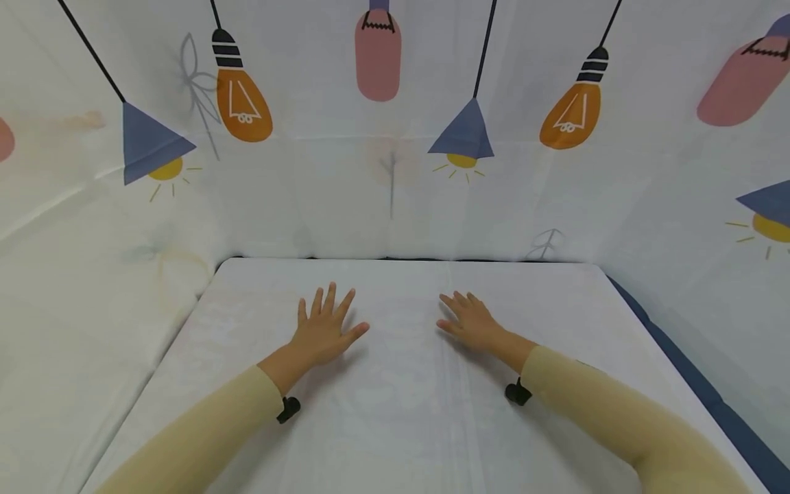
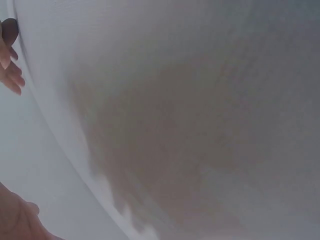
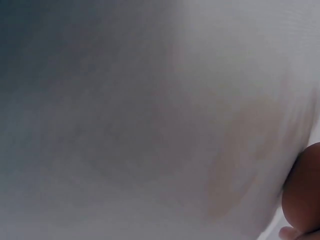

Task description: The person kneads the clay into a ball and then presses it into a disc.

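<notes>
In the head view my left hand [image 1: 321,335] is stretched over the white table [image 1: 395,412], palm down with its fingers straight and spread. Facing it from the right, my right hand [image 1: 474,322] also has its fingers extended and angled inward. Neither hand holds anything, and a stretch of white surface lies between them. Both casting soft shadows, the hands are close over the tabletop. The left wrist view shows mostly the white surface with a shadow, and part of the left hand [image 2: 17,220] at the lower left corner. At the right edge of the right wrist view is part of the right hand [image 3: 305,195].
A white cloth backdrop [image 1: 333,192] printed with lamps, bulbs and pencils rises behind the table and along its sides. Dark blue fabric [image 1: 697,377] runs along the table's right edge. Each sleeve cuff has a small black device [image 1: 517,392] at the wrist.
</notes>
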